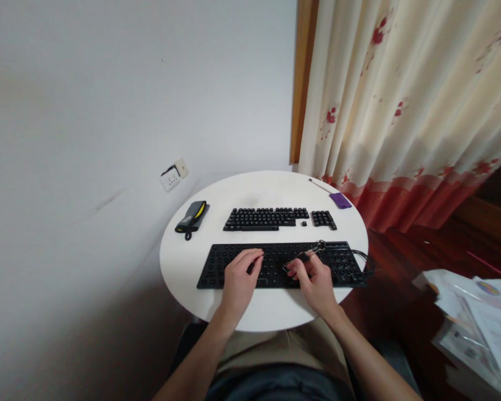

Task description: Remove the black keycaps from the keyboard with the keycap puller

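A black keyboard base (215, 267) lies across the near part of the white round table (267, 318), its key switches bare of caps. Over its left-centre part, my left hand (241, 278) is closed, thumb and fingertips together; whatever they pinch is hidden. My right hand (315, 278) grips a keycap puller (304, 257) with a black middle and thin metal wires, held slantwise just above the switches. Behind the base, black keycaps (259, 217) stand in keyboard order, with the number-pad keycaps (323, 219) as a separate block. One loose keycap (304, 224) sits between them.
A grey pouch with yellow trim (193, 217) rests at the table's left edge. A brush with a purple cloth-like piece (340, 200) lies at the far right. The coiled cable (364, 262) hangs over the right rim. Plastic bags (476, 317) stand beyond, right.
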### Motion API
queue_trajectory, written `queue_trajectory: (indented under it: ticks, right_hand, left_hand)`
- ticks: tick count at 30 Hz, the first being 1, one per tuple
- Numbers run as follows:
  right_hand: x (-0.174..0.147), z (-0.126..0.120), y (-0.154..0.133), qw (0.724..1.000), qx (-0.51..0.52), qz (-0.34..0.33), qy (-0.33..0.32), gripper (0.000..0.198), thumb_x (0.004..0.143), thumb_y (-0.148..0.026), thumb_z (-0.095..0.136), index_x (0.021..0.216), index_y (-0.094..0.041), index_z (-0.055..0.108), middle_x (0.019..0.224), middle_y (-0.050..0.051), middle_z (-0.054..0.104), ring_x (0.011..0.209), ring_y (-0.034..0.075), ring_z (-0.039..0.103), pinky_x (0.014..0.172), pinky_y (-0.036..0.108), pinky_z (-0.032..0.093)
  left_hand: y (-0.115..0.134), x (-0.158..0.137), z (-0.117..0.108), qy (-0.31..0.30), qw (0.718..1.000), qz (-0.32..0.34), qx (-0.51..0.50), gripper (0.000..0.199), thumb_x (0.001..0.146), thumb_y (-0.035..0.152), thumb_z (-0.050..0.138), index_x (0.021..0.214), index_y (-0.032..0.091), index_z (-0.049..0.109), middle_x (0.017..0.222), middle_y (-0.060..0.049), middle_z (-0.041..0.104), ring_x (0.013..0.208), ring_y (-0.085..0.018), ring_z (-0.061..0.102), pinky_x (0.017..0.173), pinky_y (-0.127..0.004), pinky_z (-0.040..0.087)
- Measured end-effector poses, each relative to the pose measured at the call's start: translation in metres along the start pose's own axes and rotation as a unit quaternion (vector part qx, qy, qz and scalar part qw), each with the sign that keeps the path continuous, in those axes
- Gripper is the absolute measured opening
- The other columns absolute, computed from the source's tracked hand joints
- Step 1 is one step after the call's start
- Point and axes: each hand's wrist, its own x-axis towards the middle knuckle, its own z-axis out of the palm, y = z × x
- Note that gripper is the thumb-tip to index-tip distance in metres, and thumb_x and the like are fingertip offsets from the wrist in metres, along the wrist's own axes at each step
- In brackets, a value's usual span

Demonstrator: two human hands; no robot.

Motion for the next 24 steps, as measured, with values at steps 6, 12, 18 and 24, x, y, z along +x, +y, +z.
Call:
queue_trajectory:
  ticks: [6,12,18,24]
  right_hand:
    - [0.0,-0.001,-0.001,1.0,0.001,-0.002,-0.001,0.018,0.096,-0.036,0.053,0.09,-0.02,0.058,0.08,0.006,0.074,0.065,0.017,0.07,0.059,0.028,0.058]
    - [0.0,-0.001,-0.001,1.0,0.01,-0.005,-0.001,0.019,0.096,-0.036,0.053,0.09,-0.019,0.059,0.08,0.007,0.075,0.065,0.018,0.071,0.058,0.028,0.059]
    - [0.001,-0.002,-0.002,1.0,0.01,-0.005,0.003,0.017,0.096,-0.033,0.053,0.088,-0.019,0.06,0.078,0.006,0.073,0.064,0.017,0.07,0.059,0.027,0.057]
    - [0.001,-0.002,-0.002,1.0,0.013,-0.003,0.004,0.016,0.096,-0.03,0.053,0.086,-0.019,0.06,0.078,0.005,0.072,0.064,0.017,0.069,0.059,0.026,0.056]
  left_hand:
    - [-0.009,0.002,-0.001,-0.117,0.989,0.05,0.073,0.011,0.09,0.02,0.062,0.087,0.019,0.072,0.091,-0.005,0.067,0.085,-0.019,0.065,0.081,-0.034,0.056]
    - [-0.018,0.026,-0.022,-0.188,0.976,0.089,0.067,0.027,0.095,0.013,0.048,0.11,0.019,0.07,0.103,-0.008,0.068,0.097,-0.02,0.062,0.092,-0.04,0.052]
    - [-0.021,0.059,-0.035,-0.357,0.913,0.183,0.076,0.028,0.091,0.013,0.055,0.11,0.025,0.072,0.108,-0.006,0.068,0.102,-0.021,0.06,0.094,-0.038,0.049]
    - [-0.02,0.082,-0.029,-0.457,0.865,0.2,0.063,0.02,0.091,0.016,0.057,0.098,0.025,0.073,0.1,-0.005,0.066,0.093,-0.019,0.061,0.088,-0.03,0.047]
